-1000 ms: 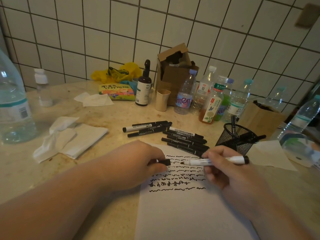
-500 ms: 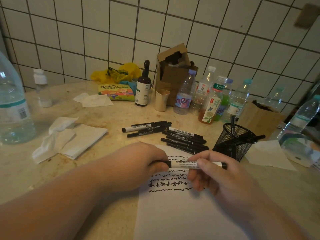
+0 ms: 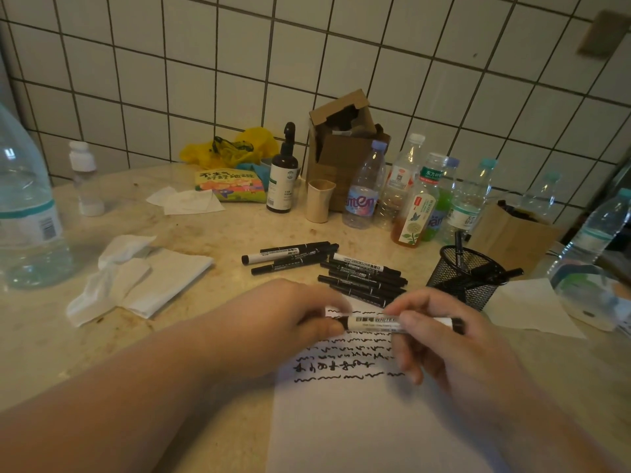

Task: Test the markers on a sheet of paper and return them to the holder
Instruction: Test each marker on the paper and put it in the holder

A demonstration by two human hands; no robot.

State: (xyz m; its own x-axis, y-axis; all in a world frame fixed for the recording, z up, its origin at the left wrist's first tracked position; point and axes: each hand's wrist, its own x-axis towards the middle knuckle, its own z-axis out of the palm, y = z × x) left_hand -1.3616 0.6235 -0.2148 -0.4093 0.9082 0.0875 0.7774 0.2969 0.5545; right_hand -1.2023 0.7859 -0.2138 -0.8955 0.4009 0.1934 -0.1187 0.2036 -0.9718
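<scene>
Whiteboard marker (image 3: 386, 323) held level above the sheet of paper (image 3: 358, 421), long axis running left to right. Right hand (image 3: 440, 339) wrapped round the barrel; left hand (image 3: 300, 322) pinching the black cap end. Cap apparently seated (join hidden by fingers, so not certain). Mesh pen holder (image 3: 466, 278) standing just beyond and right of the right grip, nearer that hand than the left, a few markers leaning inside. Likely next: tilt upright, drop in. Untested markers (image 3: 362, 278) lying on the surface (image 3: 222, 233) behind the paper.

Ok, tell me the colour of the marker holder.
Black wire mesh holder, seen in the head view.
</scene>
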